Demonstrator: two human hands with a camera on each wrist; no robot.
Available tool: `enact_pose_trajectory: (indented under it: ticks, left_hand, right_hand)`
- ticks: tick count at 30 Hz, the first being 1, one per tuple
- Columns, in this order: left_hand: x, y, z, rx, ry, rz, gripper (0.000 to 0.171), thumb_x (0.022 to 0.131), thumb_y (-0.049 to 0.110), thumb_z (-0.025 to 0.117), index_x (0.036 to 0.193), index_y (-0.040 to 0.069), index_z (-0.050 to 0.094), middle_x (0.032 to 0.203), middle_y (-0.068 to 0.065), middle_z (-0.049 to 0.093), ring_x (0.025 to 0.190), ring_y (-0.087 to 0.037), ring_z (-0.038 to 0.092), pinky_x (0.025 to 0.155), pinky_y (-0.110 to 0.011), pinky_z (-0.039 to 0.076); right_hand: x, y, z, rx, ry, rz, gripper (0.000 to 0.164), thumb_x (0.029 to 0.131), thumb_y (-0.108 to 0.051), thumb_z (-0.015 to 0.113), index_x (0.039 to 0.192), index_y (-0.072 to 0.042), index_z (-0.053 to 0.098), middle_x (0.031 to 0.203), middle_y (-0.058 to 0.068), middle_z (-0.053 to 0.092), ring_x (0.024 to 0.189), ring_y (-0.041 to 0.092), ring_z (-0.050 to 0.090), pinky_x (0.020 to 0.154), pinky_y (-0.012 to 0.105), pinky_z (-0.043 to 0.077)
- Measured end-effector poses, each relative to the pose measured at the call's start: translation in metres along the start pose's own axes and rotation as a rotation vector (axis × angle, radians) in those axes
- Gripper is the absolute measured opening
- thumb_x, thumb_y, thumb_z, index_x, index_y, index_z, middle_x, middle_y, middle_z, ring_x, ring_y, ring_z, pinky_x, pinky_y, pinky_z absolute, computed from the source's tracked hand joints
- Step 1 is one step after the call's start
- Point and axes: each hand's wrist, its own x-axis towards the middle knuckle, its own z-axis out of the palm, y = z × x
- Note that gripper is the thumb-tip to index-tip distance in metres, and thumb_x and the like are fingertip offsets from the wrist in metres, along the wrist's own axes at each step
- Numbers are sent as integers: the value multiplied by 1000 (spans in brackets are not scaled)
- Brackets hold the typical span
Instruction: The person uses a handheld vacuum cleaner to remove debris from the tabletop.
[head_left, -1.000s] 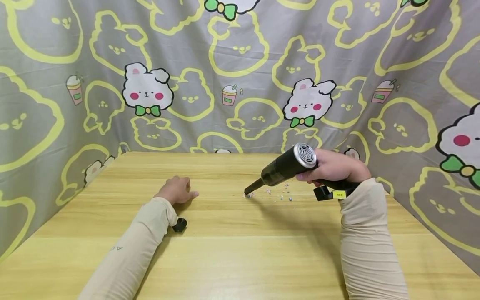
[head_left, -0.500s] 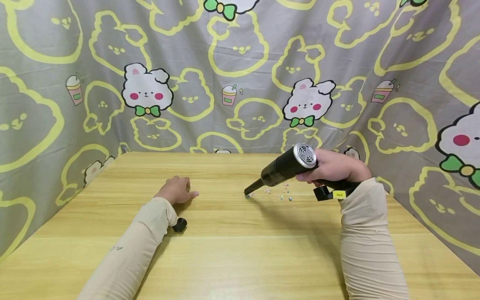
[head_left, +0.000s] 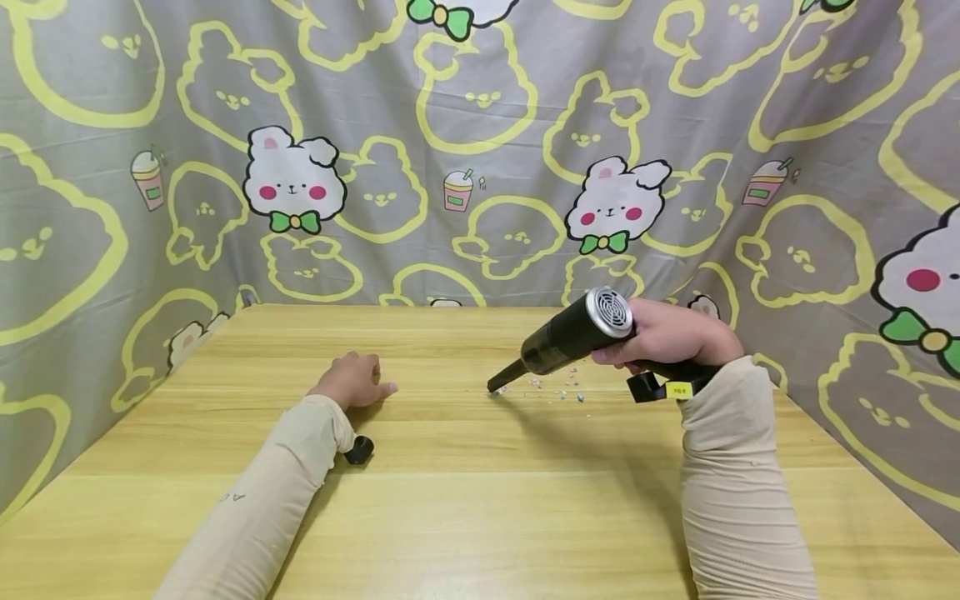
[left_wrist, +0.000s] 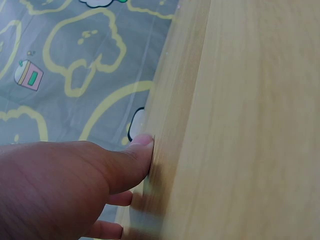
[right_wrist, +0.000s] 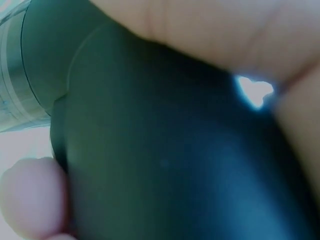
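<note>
In the head view my right hand [head_left: 671, 332] grips a black handheld vacuum cleaner [head_left: 557, 340] by its handle. A silver vent grille faces back, and the narrow nozzle [head_left: 507, 375] slants down left to the tabletop. Small blue, pink and white crumbs [head_left: 581, 397] lie scattered beneath and right of the nozzle, some close to its tip. The right wrist view shows the dark handle [right_wrist: 165, 145] up close, with fingers round it. My left hand [head_left: 349, 381] rests on the wooden table left of the nozzle, fingers loosely bent, holding nothing; its thumb [left_wrist: 132, 162] shows in the left wrist view.
The light wooden table [head_left: 465, 517] stretches from the near side to a grey curtain [head_left: 405, 100] printed with bunnies, which surrounds it at the back and both sides. A black wrist-camera mount [head_left: 360, 450] sits at my left wrist, another with a yellow label [head_left: 678, 389] at my right.
The nozzle tip has shifted very slightly left and toward me, and fewer crumbs show around it. My left hand stays where it was.
</note>
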Motion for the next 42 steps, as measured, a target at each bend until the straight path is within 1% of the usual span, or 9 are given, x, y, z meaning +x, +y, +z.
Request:
enact_pose_trajectory:
  ticks: [5, 12, 15, 19, 23, 28, 37, 42]
  left_hand:
    - [1, 1, 0, 3, -4, -2, 45, 92, 42, 60, 104, -1, 57, 108, -24, 58, 100, -43, 52, 85, -54, 46]
    - [1, 1, 1, -3, -5, -2, 46, 91, 43, 59, 105, -1, 57, 108, -24, 57, 102, -44, 51, 87, -55, 46]
    - [1, 0, 2, -9, -6, -6, 46, 91, 43, 60, 105, -1, 57, 108, -24, 56, 101, -44, 51, 86, -55, 46]
    - [1, -1, 1, -14, -8, -8, 45, 91, 42, 60, 104, -1, 57, 107, -24, 56, 101, -44, 50, 85, -55, 46]
    - [1, -1, 1, -9, -5, -6, 45, 91, 42, 59, 105, -1, 57, 108, -24, 56, 101, -44, 51, 86, -55, 46]
    - [2, 0, 1, 2, -5, 1, 46, 92, 42, 59, 106, -1, 57, 109, -25, 57, 103, -45, 51, 87, -55, 45]
    - [4, 0, 2, 15, -16, 7, 48, 92, 43, 59, 107, -2, 57, 109, -25, 58, 102, -46, 52, 87, -56, 46]
    - [4, -2, 0, 4, -10, 0, 48, 91, 43, 59, 107, -2, 57, 110, -26, 58, 102, -46, 52, 86, -56, 47]
  right_hand:
    - [0, 1, 0, -2, 1, -5, 28, 85, -13, 70, 104, 3, 56, 68, 9, 54, 54, 18, 52, 52, 30, 48]
    - [0, 4, -2, -34, -5, -20, 22, 87, -13, 68, 100, 1, 57, 68, 8, 54, 54, 18, 52, 51, 30, 48]
    - [1, 4, -2, -34, -8, -21, 21, 87, -13, 68, 99, 0, 57, 68, 8, 54, 54, 18, 52, 52, 30, 48]
    - [0, 4, -3, -55, 8, -19, 22, 86, -14, 69, 99, 0, 58, 67, 9, 55, 53, 18, 52, 51, 31, 48]
    - [-1, 5, -4, -56, 22, -1, 24, 85, -14, 70, 100, 0, 58, 67, 10, 55, 53, 17, 52, 51, 30, 48]
    - [-5, 6, -5, -41, 40, 34, 26, 85, -14, 70, 102, 0, 58, 67, 10, 55, 54, 18, 52, 52, 30, 48]
    - [-11, 7, -8, -81, 75, 50, 22, 85, -18, 71, 93, -1, 59, 64, 8, 55, 53, 18, 53, 52, 32, 49]
    - [-9, 9, -10, -69, 71, 55, 23, 85, -17, 71, 96, -1, 59, 66, 8, 55, 53, 17, 52, 53, 31, 49]
